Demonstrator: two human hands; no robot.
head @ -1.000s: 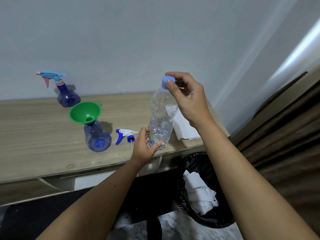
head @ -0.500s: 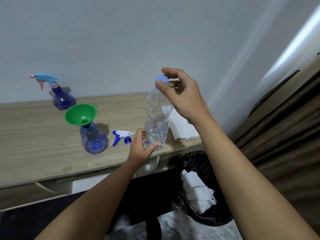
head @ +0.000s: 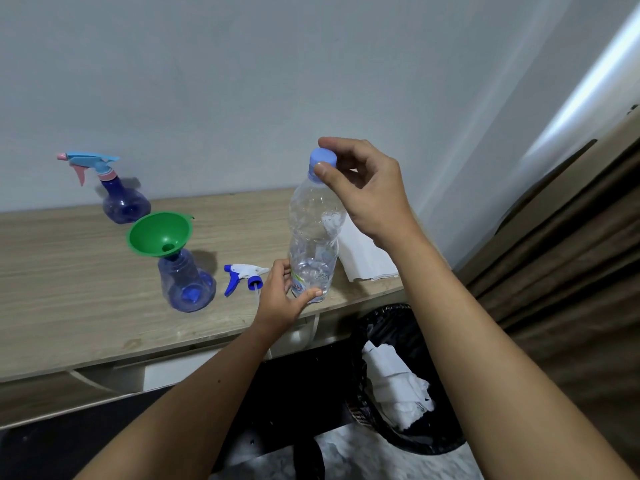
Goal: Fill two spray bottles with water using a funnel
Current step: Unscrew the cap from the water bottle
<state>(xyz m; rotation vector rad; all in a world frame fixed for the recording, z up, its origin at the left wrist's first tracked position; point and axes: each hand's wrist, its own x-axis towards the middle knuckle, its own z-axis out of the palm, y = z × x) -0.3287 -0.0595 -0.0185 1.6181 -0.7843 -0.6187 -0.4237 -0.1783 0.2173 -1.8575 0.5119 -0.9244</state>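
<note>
A clear plastic water bottle (head: 313, 237) stands upright near the wooden table's front edge, with a little water at its bottom. My left hand (head: 282, 297) grips its base. My right hand (head: 363, 192) pinches its blue cap (head: 323, 160) between thumb and fingers. A blue spray bottle (head: 188, 285) without its head stands left of it, with a green funnel (head: 159, 237) in its neck. The white and blue spray head (head: 242, 277) lies on the table between them. A second blue spray bottle (head: 121, 199) with a light-blue and pink trigger stands by the wall.
The wooden table (head: 69, 289) runs along a grey wall. White folded paper (head: 363, 261) lies behind the water bottle. A black bin (head: 398, 382) with crumpled white paper stands on the floor below the table's right end. Brown curtains (head: 571, 271) hang at right.
My right hand's fingers have shifted around the blue cap while my left hand keeps holding the bottle's base. The view has moved slightly; the bottle stays upright.
</note>
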